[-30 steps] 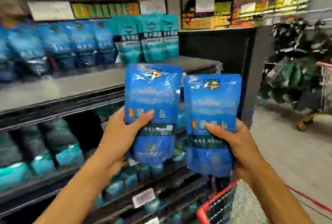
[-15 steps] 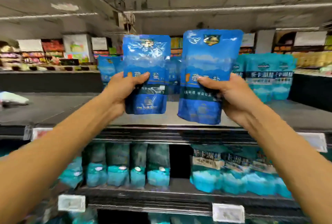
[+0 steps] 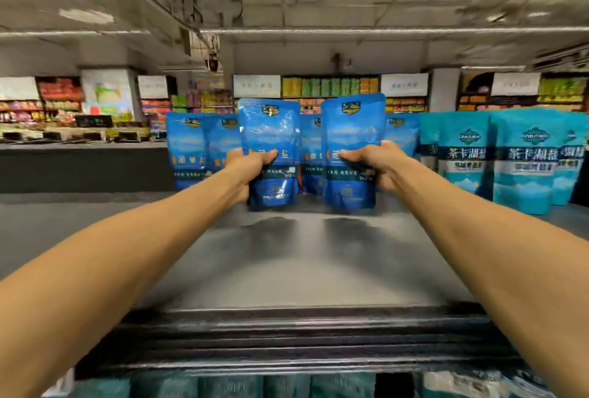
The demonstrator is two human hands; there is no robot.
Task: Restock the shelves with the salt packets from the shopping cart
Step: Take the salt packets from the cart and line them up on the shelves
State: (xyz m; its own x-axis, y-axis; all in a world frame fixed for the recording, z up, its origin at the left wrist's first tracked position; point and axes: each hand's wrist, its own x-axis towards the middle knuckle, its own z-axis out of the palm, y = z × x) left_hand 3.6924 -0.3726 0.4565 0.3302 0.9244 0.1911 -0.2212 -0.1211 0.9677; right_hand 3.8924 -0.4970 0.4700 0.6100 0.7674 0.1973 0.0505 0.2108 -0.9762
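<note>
My left hand (image 3: 247, 171) grips a blue salt packet (image 3: 271, 133) upright, its bottom edge at the grey top shelf (image 3: 287, 263). My right hand (image 3: 377, 161) grips a second blue salt packet (image 3: 352, 129) beside it, also upright with its base on or just above the shelf. Both arms reach far over the shelf. Right behind the two packets stands a row of the same blue salt packets (image 3: 188, 149). The shopping cart is out of view.
Teal salt bags (image 3: 522, 161) stand in a group on the same shelf to the right. The shelf's dark front edge (image 3: 287, 337) runs below my arms, with more teal bags on the shelf underneath. Other store aisles lie beyond.
Both hands have carried their packets from beside the cart up and forward over the top shelf, down to its surface in front of the blue row. The view has swung to face the shelf.
</note>
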